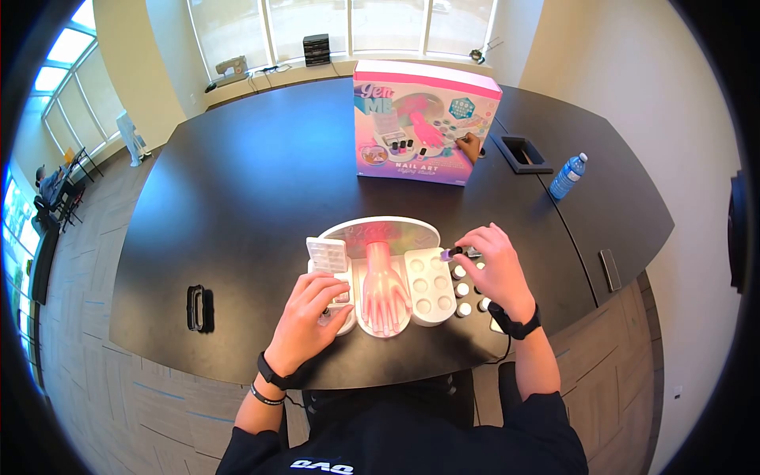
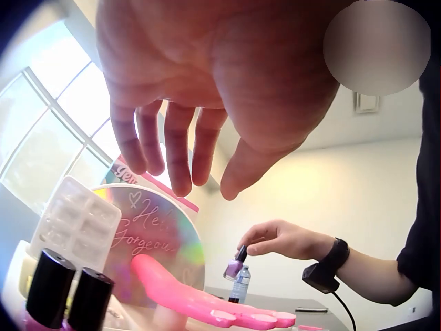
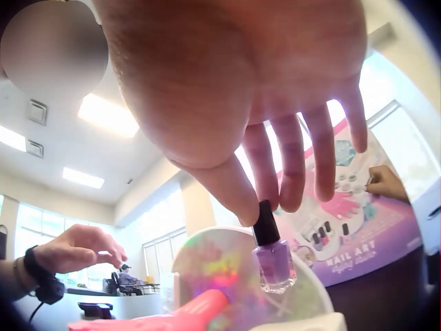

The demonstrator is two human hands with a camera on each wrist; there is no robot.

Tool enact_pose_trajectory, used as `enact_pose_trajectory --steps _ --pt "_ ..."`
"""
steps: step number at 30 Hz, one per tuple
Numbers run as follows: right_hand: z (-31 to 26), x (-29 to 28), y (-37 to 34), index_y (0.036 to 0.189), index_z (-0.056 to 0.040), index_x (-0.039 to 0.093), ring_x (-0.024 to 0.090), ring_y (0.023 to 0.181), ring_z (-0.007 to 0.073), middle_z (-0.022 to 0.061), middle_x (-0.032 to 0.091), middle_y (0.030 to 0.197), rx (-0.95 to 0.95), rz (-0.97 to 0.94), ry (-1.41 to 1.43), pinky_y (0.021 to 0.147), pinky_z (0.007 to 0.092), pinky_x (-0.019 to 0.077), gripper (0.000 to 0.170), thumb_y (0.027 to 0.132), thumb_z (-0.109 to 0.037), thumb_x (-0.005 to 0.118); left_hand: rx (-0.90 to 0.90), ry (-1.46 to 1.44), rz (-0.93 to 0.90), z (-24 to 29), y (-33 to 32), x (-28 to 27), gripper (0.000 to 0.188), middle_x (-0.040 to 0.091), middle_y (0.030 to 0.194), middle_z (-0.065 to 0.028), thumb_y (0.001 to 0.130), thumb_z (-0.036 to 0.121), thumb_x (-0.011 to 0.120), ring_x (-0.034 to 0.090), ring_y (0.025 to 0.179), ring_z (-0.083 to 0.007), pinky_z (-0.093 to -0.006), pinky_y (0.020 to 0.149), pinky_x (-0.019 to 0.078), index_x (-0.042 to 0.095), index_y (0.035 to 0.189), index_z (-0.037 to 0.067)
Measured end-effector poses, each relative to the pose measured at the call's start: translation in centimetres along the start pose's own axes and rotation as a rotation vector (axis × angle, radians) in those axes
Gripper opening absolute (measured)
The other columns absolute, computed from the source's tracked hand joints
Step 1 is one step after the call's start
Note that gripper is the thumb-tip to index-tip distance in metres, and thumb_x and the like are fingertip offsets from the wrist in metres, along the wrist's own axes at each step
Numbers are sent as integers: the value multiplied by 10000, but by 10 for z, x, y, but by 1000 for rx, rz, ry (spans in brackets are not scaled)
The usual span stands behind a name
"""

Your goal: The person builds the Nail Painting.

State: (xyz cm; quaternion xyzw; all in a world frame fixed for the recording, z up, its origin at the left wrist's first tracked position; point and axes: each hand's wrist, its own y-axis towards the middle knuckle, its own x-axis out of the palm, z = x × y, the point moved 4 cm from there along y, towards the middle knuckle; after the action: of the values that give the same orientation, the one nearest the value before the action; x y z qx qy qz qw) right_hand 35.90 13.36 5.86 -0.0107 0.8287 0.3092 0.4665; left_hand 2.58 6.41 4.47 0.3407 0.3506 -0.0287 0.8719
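Note:
My right hand (image 1: 503, 273) pinches the black cap of a purple nail polish bottle (image 3: 274, 265) between thumb and fingertip, with the glass hanging down. In the head view that bottle is beside the far right corner of a white tray with round wells (image 1: 431, 294). My left hand (image 1: 310, 313) hovers over the left side of the nail studio, fingers loosely bent and holding nothing. Below it stand two black-capped bottles (image 2: 49, 284) and a clear-lidded case (image 1: 327, 255), its lid raised. Between the hands lies a pink model hand (image 1: 381, 277), palm down before an iridescent backboard (image 2: 176, 231).
Several white-capped pots (image 1: 461, 290) stand right of the tray, partly under my right hand. Behind is the nail art box (image 1: 412, 170). A water bottle (image 1: 568, 176) and a phone (image 1: 609, 270) are at the right, and a black object (image 1: 198, 309) at the left.

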Motion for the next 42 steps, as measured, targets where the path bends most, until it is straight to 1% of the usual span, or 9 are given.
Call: enact_pose_trajectory --steps 11,12,13,15,16,22,29,31,42 --pt "-84 6 -3 1095 -99 779 716 1026 298 62 742 1018 -265 -61 235 1156 529 504 211 921 -186 859 52 -139 -33 26 14 19 476 770 1227 -141 856 54 892 728 1142 -345 -434 988 592 735 1305 37" --pt "-88 9 -3 1109 -101 782 703 1002 303 61 735 1011 -311 -53 241 1065 485 540 218 917 -172 856 45 -165 -36 27 15 20 481 772 1227 -143 855 55 897 730 1142 -342 -434 989 593 734 1307 38" --pt "-92 11 -4 1109 -101 782 703 1002 303 61 735 1011 -311 -53 241 1065 485 540 218 917 -172 856 39 -192 -39 28 15 21 486 775 1227 -144 853 56 902 732 1142 -339 -433 990 593 734 1309 39" --pt "-99 19 -6 1113 -99 783 688 982 307 59 727 1005 -308 -117 333 958 451 554 225 907 -155 854 36 -208 -50 29 15 23 485 779 1220 -143 851 52 904 740 1124 -333 -427 976 599 735 1305 41" --pt "-101 23 -7 1112 -91 781 684 983 304 59 726 1016 -363 -69 347 886 427 548 226 903 -147 848 34 -224 -61 29 14 23 485 783 1212 -143 848 48 906 749 1105 -328 -421 962 605 736 1302 43" --pt "-111 32 -9 1138 -77 774 692 988 309 62 736 1043 -357 -121 397 879 427 554 237 919 -146 833 14 -227 -67 22 6 25 472 799 1135 -143 858 41 902 781 984 -305 -392 875 628 738 1300 42" --pt "-106 31 -7 1199 -76 775 712 1012 307 84 756 1092 -295 -81 402 898 434 565 279 929 -129 821 -67 -204 -31 10 6 7 373 808 1107 -124 876 10 881 793 989 -277 -371 861 629 764 1230 29" --pt "-101 30 -9 1201 -74 779 720 1033 305 91 759 1094 -295 -50 385 919 431 574 283 924 -114 820 -163 -210 -68 2 5 0 325 809 1106 -115 881 -2 874 791 982 -266 -364 865 621 773 1189 19" --pt "-83 19 -20 1165 -61 787 725 1020 316 93 754 1060 -231 -64 339 902 422 584 249 918 -70 811 -185 -160 -212 -33 -14 6 242 767 1085 -118 892 57 851 750 975 -328 -408 837 602 750 1110 35"
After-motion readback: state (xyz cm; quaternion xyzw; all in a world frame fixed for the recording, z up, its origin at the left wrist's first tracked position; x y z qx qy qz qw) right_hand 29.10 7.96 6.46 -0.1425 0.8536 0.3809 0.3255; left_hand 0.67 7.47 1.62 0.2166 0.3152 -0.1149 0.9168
